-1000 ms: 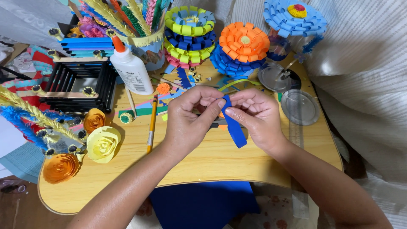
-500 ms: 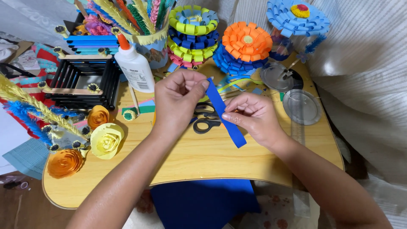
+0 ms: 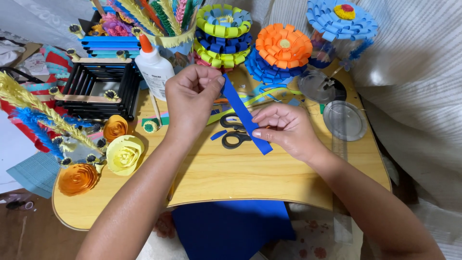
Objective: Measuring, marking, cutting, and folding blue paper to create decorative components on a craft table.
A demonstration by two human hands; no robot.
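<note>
Left hand [image 3: 192, 98] pinches top end of blue paper strip [image 3: 245, 114]; right hand [image 3: 284, 130] pinches its lower end. Strip slants taut just above black scissors [image 3: 234, 132] on wooden table [image 3: 240, 173].

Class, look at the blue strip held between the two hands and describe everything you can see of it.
The blue strip is a long, narrow, flat band of what looks like craft foam or thick paper, plain blue. It runs slantwise, upper end toward the left, lower end toward the right. The left hand pinches its upper end; the right hand grips it near the lower end, which sticks out past the fingers. It is held taut above the wooden table, crossing over the black scissors.
</note>
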